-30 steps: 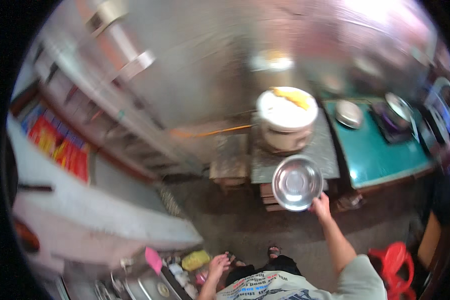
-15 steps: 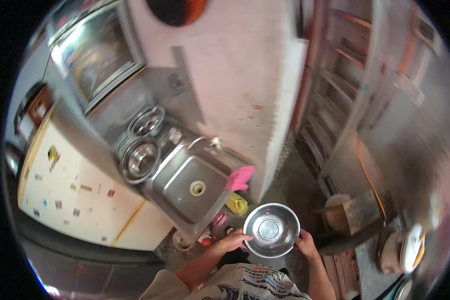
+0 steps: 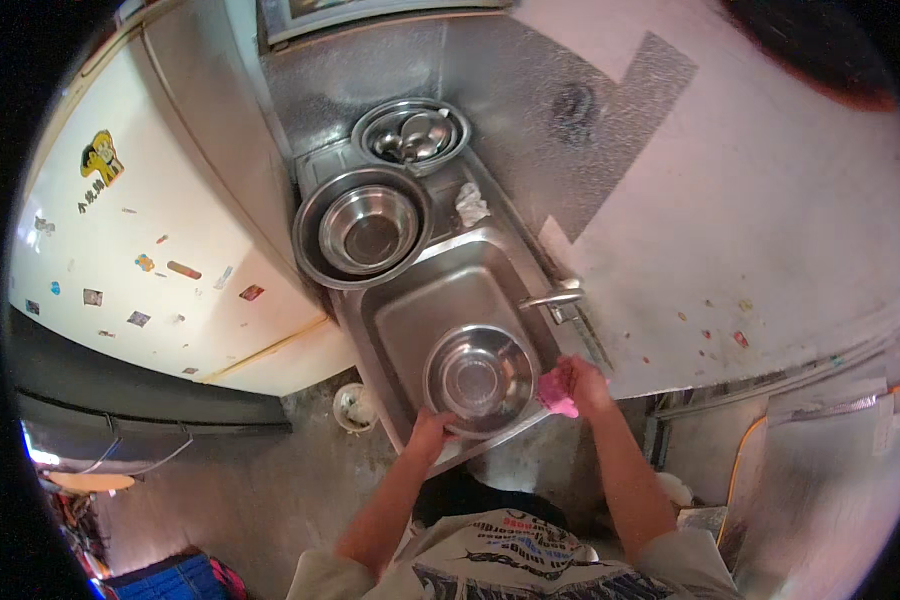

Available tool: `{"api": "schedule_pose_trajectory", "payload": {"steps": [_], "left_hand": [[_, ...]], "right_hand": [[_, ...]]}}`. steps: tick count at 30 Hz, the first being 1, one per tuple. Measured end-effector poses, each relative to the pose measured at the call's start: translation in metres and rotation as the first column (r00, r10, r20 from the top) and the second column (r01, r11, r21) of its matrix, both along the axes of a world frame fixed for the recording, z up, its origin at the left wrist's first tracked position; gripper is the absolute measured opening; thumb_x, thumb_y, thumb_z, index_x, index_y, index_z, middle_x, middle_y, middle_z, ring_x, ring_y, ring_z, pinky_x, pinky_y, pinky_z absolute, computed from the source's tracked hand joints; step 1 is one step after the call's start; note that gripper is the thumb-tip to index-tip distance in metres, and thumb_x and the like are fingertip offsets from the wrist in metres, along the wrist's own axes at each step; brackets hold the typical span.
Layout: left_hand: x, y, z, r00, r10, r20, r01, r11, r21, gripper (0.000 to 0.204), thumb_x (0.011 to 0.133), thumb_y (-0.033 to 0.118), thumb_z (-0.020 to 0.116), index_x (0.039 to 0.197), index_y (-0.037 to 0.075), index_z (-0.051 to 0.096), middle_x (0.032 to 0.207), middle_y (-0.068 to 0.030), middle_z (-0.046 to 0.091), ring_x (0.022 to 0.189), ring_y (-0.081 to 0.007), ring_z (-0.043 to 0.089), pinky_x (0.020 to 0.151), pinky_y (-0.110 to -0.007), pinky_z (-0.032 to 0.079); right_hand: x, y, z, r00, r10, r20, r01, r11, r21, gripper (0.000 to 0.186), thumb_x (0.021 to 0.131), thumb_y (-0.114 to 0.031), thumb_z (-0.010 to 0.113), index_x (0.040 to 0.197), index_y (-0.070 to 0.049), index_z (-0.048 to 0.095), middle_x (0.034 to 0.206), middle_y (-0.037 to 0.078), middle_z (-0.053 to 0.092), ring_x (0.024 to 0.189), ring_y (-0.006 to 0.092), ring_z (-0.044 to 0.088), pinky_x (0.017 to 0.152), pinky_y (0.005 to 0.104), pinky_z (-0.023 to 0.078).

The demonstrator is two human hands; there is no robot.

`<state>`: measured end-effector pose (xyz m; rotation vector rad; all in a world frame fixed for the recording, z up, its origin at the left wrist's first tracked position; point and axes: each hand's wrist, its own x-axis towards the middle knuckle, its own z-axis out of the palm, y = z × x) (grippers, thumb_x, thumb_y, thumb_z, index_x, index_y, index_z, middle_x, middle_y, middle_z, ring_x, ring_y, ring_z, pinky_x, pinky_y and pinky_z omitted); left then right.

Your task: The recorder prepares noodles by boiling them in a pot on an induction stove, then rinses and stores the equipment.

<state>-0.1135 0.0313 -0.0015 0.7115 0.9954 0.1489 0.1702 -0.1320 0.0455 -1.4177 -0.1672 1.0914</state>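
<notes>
A shiny stainless-steel bowl (image 3: 480, 378) is held over the near right part of the metal sink (image 3: 400, 310); I cannot tell whether it touches the sink bottom. My left hand (image 3: 433, 437) grips the near left rim of this bowl. At the sink's right edge, my right hand (image 3: 582, 385) is closed on a pink cloth (image 3: 557, 394), just right of the bowl. The faucet (image 3: 553, 299) stands beyond that hand.
Nested metal bowls (image 3: 370, 228) sit on the drainboard, with a basin of metal ladles or similar utensils (image 3: 411, 135) behind them. A crumpled white cloth (image 3: 471, 204) lies beside them. The fridge (image 3: 160, 230) stands left, the wall (image 3: 670, 260) right. A small bucket (image 3: 355, 408) is on the floor.
The bowl has moved from in front of me at the right to over the sink. My right hand has let go of it and taken hold of the pink cloth. The view has turned toward the sink.
</notes>
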Motion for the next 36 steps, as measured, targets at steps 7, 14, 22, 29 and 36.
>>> {"api": "schedule_pose_trajectory", "payload": {"steps": [7,14,22,29,36], "left_hand": [[0.024,0.031,-0.003,0.963,0.238,0.129,-0.238,0.971,-0.015,0.052,0.083,0.008,0.054,0.133,0.01,0.038,0.122,-0.0104,0.053,0.105,-0.0259,0.059,0.084,-0.039,0.052],[0.046,0.035,-0.003,0.965,0.245,0.091,-0.241,0.969,-0.05,0.042,0.085,0.007,0.052,0.126,0.002,0.044,0.114,-0.0162,0.058,0.1,-0.0298,0.062,0.084,-0.045,0.053],[0.076,0.014,-0.022,0.945,0.325,0.042,-0.319,0.942,-0.106,0.039,0.086,0.006,0.051,0.123,-0.005,0.045,0.114,-0.0212,0.057,0.099,-0.0319,0.061,0.081,-0.047,0.056],[0.081,-0.011,-0.027,0.884,0.467,0.01,-0.46,0.875,-0.153,0.037,0.086,0.004,0.051,0.121,-0.005,0.046,0.115,-0.0204,0.057,0.1,-0.033,0.061,0.079,-0.048,0.057],[0.086,-0.028,-0.028,0.838,0.538,-0.088,-0.544,0.835,-0.081,0.039,0.083,0.004,0.053,0.121,0.004,0.047,0.111,-0.0131,0.056,0.101,-0.0292,0.059,0.081,-0.045,0.054]], "right_hand": [[0.061,0.064,-0.003,0.816,-0.199,-0.543,0.204,0.978,-0.051,0.057,0.093,-0.054,0.042,0.101,-0.001,0.06,0.083,0.008,0.065,0.067,0.0201,0.06,0.06,0.0305,0.049],[0.067,0.069,-0.019,0.811,-0.161,-0.562,0.147,0.987,-0.071,0.04,0.094,-0.042,0.05,0.097,-0.004,0.06,0.078,0.005,0.062,0.066,0.017,0.058,0.057,0.031,0.047],[0.041,0.062,-0.047,0.963,0.03,-0.267,-0.041,0.998,-0.037,0.025,0.093,-0.033,0.057,0.092,-0.008,0.058,0.076,0.005,0.062,0.059,0.0174,0.058,0.055,0.0311,0.05],[0.011,0.088,-0.028,0.829,0.444,-0.339,-0.455,0.889,0.051,0.014,0.081,-0.004,0.052,0.093,-0.006,0.059,0.084,0.004,0.062,0.07,0.0165,0.06,0.063,0.0303,0.051],[0.01,0.208,-0.053,0.852,0.32,-0.414,-0.315,0.945,0.085,0.018,0.078,-0.002,0.049,0.093,-0.005,0.058,0.082,0.005,0.06,0.067,0.0168,0.058,0.061,0.0313,0.048]]}}
